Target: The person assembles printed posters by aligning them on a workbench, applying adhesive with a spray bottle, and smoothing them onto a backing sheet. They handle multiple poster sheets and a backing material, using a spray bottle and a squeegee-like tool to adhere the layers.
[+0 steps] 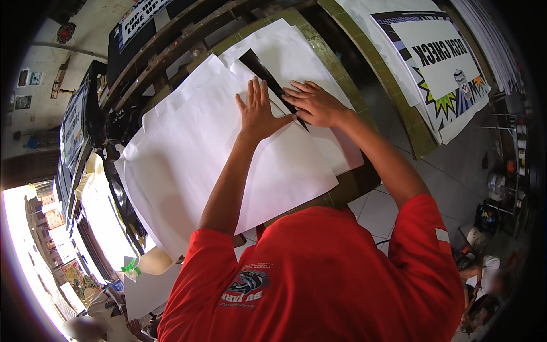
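Observation:
Large white paper sheets (188, 154) lie overlapped in front of me, with one edge curled up near my fingertips. My left hand (257, 114) rests flat on the upper sheet, fingers stretched and thumb pointing right. My right hand (319, 106) lies palm down on the white sheet (336, 145) at the right, its fingers spread toward the left thumb. Between the hands runs a narrow black wedge (261, 69), showing along the edge of the curled sheet. Whether it is printed on a sheet or lies beneath one, I cannot tell. Neither hand grips anything.
Under the sheets is a green-edged work table (310, 37). A second green board (393, 85) at the right carries printed posters (441, 62). Dark wooden slats (171, 48) and stacked printed boards (77, 122) stand at the left. Other people (493, 279) are at the lower corners.

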`<action>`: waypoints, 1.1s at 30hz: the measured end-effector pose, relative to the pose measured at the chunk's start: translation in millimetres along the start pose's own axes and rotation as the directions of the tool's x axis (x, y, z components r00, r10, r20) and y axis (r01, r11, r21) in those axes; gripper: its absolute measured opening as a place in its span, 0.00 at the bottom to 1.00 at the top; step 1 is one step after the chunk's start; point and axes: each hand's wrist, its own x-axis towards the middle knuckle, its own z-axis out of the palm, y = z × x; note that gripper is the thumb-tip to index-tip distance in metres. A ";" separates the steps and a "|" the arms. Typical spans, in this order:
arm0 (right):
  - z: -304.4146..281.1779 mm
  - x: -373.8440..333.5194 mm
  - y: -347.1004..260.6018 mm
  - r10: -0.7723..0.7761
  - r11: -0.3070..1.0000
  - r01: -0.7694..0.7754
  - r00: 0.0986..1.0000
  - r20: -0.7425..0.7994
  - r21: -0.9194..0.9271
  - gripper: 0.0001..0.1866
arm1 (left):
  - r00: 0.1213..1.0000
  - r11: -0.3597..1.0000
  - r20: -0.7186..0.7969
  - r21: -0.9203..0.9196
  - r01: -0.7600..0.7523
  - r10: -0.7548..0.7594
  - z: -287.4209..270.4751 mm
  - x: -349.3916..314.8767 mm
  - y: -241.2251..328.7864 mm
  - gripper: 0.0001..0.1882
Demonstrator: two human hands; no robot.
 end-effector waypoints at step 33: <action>-15.2 -67.4 -49.2 0.124 0.984 -0.114 0.990 -0.068 0.136 0.19 | 0.998 0.998 0.004 -0.019 -0.063 0.063 -0.1 -0.4 -4.0 0.65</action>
